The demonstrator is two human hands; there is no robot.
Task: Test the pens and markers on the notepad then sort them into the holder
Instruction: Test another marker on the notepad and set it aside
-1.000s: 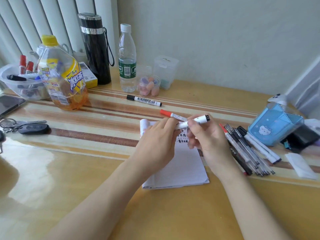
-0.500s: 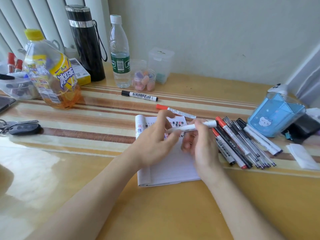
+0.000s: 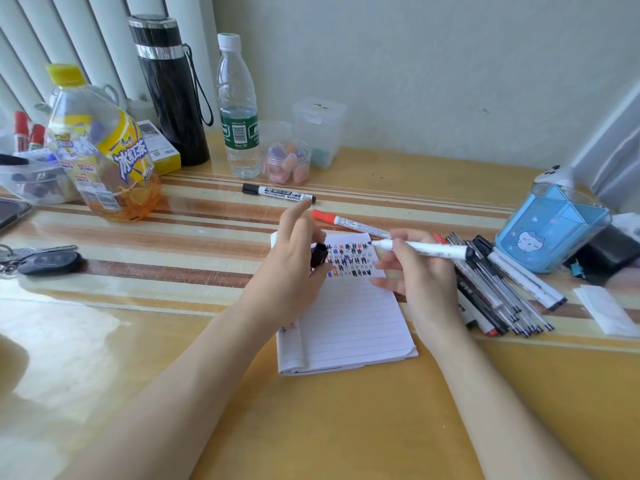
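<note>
Notepad [image 3: 349, 323] lies flat: top rows filled with test marks, blank lines below.
Blue holder [image 3: 550, 233] at far right.
Right hand [image 3: 426, 282] pinches uncapped white marker [image 3: 433, 250], tip just above marks.
Left hand [image 3: 291, 271] grips black cap [image 3: 318, 255].
Recommended: lower tip onto blank line, stroke lightly, recap firmly.
Legible: tea bottle [image 3: 104, 157] "冰红茶"; black marker [image 3: 278, 193] "WHITEBOARD MARKER".

home desk [image 3: 346, 427], drink bottles [image 3: 239, 109], keys [image 3: 38, 259] (window blinds [image 3: 69, 36] behind)
</note>
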